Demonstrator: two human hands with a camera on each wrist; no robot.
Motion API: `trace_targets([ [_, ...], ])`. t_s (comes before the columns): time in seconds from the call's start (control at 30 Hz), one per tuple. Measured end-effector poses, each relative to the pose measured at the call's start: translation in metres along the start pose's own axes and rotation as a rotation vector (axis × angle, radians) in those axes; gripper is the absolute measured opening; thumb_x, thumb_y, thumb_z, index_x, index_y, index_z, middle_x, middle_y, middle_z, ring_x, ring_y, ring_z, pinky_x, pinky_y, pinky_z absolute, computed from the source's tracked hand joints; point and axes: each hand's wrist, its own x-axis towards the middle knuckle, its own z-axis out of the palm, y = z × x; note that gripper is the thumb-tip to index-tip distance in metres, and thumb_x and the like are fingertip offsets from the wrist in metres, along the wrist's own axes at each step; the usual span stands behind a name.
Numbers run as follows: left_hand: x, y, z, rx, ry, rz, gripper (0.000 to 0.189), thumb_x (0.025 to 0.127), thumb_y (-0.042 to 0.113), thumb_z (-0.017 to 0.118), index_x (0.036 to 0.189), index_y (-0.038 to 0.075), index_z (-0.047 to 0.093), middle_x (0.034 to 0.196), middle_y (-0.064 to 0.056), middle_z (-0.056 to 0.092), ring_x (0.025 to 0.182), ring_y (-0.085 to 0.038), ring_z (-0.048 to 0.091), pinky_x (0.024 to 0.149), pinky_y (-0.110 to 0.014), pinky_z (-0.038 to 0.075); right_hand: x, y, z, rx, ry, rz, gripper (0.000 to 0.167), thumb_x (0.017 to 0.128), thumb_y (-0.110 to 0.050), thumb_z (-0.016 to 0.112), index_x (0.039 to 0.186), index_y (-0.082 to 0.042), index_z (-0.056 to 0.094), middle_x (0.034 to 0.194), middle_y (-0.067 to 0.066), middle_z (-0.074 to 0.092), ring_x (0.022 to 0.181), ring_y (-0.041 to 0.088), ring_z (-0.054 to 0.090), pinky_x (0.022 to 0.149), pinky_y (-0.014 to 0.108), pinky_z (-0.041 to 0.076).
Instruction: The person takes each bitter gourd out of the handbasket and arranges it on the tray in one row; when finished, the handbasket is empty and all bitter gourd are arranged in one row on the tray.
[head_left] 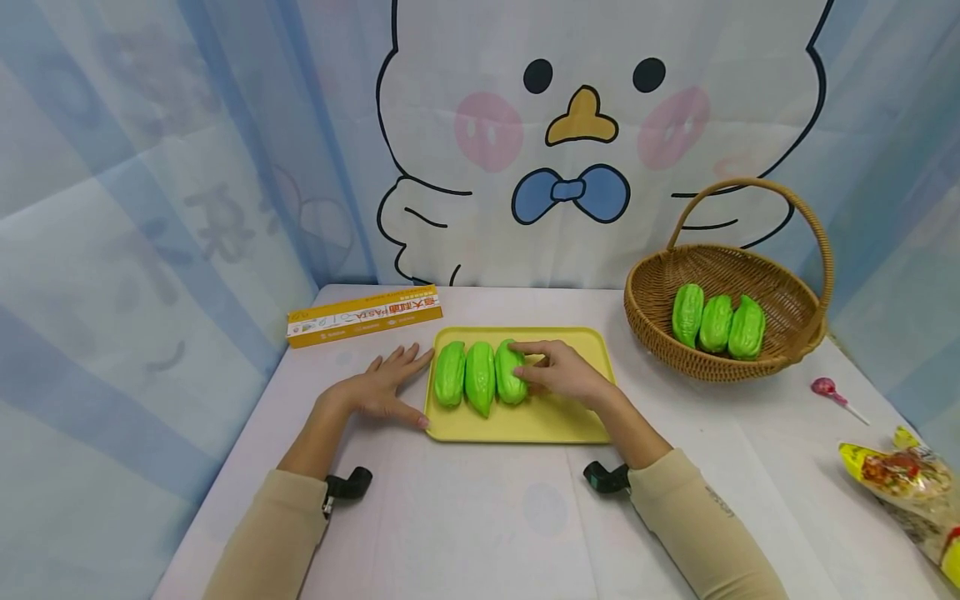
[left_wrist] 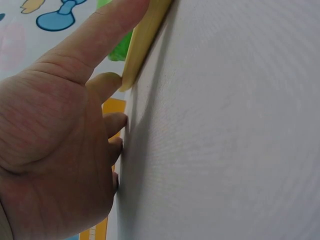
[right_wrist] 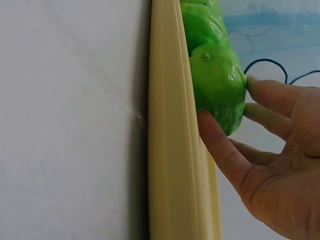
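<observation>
Beige sleeves (head_left: 258, 537) are sitting closest to the lens in the head view, and beyond them we're working over a yellow tray (head_left: 558, 429). Our right hand (head_left: 558, 371) is lightly pinching one green gourd (head_left: 511, 387), which is lying in the tray with two more gourds (head_left: 480, 375) lining up just left of the grip, probably so the row is staying neat. Our left hand (head_left: 378, 392) is lying spread wide and holding nothing, touching the tray's left edge, we're guessing to stop it sliding. Right of the grip, a wicker basket (head_left: 645, 321) is holding three similar gourds (head_left: 717, 323), maybe within easy reach on purpose. Past our left fingers, a pasta box (head_left: 363, 317) is lying on the table.

Left wrist view: our thumb is overlapping the tray's edge and the other fingers are fanning out, so that's looking more like bracing than gripping.

Right wrist view: our thumb is touching the gourd low near the rim while the index is meeting it higher up. How hard we're squeezing, we can't tell.
</observation>
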Motion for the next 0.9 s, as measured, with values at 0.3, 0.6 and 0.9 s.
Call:
trace_targets([
  [0.3, -0.0009, 0.0006, -0.0003, 0.001, -0.002, 0.001, 0.126, 0.075, 0.068, 0.082, 0.169, 0.027, 0.009, 0.177, -0.013, -0.002, 0.163, -0.038, -0.008, 0.128, -0.063, -0.006, 0.0004, -0.0004, 0.0025, -0.012, 0.015, -0.002, 0.052, 0.102, -0.019, 0.069, 0.152, -0.014, 0.055, 0.158, 0.021, 0.047, 0.086, 0.016, 0.071, 0.078, 0.033, 0.059],
  [0.6, -0.0013, 0.0014, -0.0004, -0.004, 0.000, 0.000, 0.126, 0.075, 0.067, 0.083, 0.169, 0.027, 0.009, 0.177, -0.013, -0.002, 0.163, -0.038, -0.008, 0.128, -0.063, -0.007, 0.0019, 0.0014, 0.0049, -0.010, 0.020, -0.028, 0.053, 0.102, -0.021, 0.068, 0.152, -0.014, 0.055, 0.158, 0.019, 0.049, 0.091, 0.016, 0.073, 0.083, 0.029, 0.057],
  [0.9, -0.0006, 0.0008, -0.0002, -0.004, -0.001, 0.001, 0.126, 0.076, 0.067, 0.082, 0.169, 0.027, 0.009, 0.177, -0.013, -0.002, 0.163, -0.039, -0.008, 0.128, -0.064, -0.007, 0.0013, 0.0018, 0.0043, 0.004, 0.020, -0.025, 0.054, 0.102, -0.022, 0.069, 0.153, -0.014, 0.054, 0.159, 0.018, 0.047, 0.094, 0.016, 0.072, 0.085, 0.031, 0.061],
])
